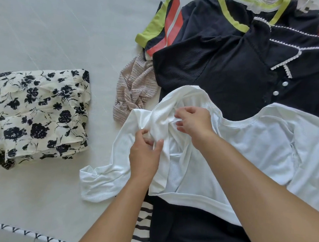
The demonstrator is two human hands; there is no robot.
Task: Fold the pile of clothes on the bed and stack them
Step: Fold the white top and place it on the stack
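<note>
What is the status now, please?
Left hand and right hand both pinching white top. Top unfolded, lying on pile. One floral garment folded aside.

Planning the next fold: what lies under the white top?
The white top, pinched by both hands, lies on a black collared garment; a striped piece shows below. Anything else beneath is covered.

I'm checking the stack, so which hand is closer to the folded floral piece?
Left. The left hand pinches the white top at its near-left part, right of the folded floral piece; the right hand grips the top farther right.
</note>
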